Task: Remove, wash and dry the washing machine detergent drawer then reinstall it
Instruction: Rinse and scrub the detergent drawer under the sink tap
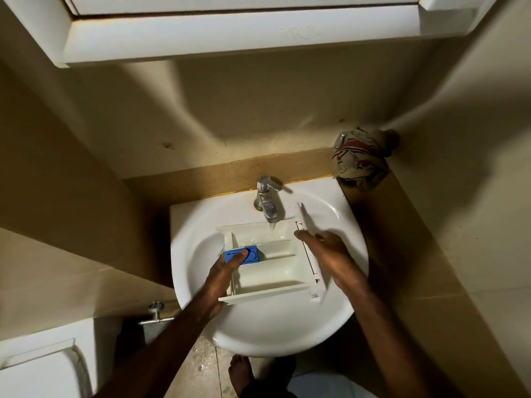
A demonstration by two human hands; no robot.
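Note:
The white detergent drawer (275,265) lies in the white basin (339,214), under the chrome tap (267,201). Water runs from the tap into its far compartment. A blue insert (254,254) sits in the drawer's left compartment. My left hand (222,278) grips the drawer's left end, with the thumb on the blue insert. My right hand (330,254) holds the drawer's front panel at the right end, fingers stretched along it toward the tap. How far the right fingers wrap under the panel is hidden.
A crumpled patterned cloth (363,158) lies on the ledge at the back right corner. A white cabinet (230,33) hangs overhead. Walls close in on both sides. A white toilet tank (43,363) and a chrome valve (156,311) are at lower left. My bare foot (241,374) stands below the basin.

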